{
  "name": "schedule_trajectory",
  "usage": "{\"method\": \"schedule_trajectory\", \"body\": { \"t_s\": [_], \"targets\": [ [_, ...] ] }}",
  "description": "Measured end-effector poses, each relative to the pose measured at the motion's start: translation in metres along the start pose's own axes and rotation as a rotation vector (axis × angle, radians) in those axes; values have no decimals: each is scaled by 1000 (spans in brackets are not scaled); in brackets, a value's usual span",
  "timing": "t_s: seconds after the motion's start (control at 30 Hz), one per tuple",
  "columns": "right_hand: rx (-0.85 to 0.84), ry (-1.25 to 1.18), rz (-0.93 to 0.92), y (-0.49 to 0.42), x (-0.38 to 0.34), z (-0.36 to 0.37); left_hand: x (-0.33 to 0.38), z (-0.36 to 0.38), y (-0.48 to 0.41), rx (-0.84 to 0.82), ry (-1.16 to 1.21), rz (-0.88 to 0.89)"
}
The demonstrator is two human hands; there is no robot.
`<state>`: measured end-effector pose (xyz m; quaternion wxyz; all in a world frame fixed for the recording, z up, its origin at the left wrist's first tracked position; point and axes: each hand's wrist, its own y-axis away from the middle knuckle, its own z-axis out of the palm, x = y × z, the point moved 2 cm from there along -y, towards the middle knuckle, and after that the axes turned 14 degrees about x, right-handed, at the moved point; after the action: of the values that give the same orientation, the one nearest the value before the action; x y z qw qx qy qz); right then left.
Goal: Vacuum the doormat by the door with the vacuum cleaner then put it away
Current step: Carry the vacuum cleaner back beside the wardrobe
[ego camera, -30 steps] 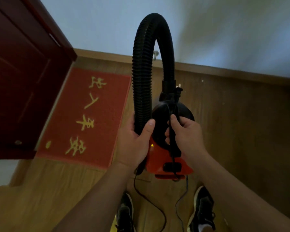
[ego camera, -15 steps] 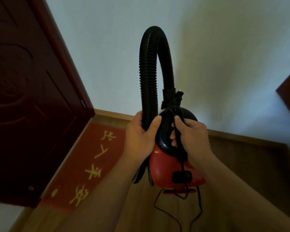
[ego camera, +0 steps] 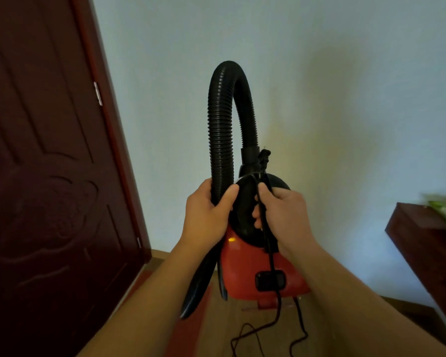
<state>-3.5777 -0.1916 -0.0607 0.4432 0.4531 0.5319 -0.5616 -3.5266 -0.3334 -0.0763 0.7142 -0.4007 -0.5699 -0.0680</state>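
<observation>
the vacuum cleaner hangs off the floor before the wall, left hand curled round its hose, right hand fingers clamping the cord to the handle, so the doormat seems done and putting away remains.

A single head-worn wide-angle camera faces forward at a nearby wall, door on its left.
</observation>
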Motion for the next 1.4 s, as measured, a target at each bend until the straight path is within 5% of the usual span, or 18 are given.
{"method": "schedule_trajectory", "body": {
  "t_s": [0.33, 0.77, 1.4],
  "targets": [
    [62, -58, -98, 4, -127, 12, 111, -18, -61, 4, 71, 93],
    [107, -50, -160, 0, -183, 1, 169, -13, -76, -12, 109, 136],
    [-253, -22, -240, -24, -177, -32, 186, -1, -8, 346, -185, 121]
  ]
}}
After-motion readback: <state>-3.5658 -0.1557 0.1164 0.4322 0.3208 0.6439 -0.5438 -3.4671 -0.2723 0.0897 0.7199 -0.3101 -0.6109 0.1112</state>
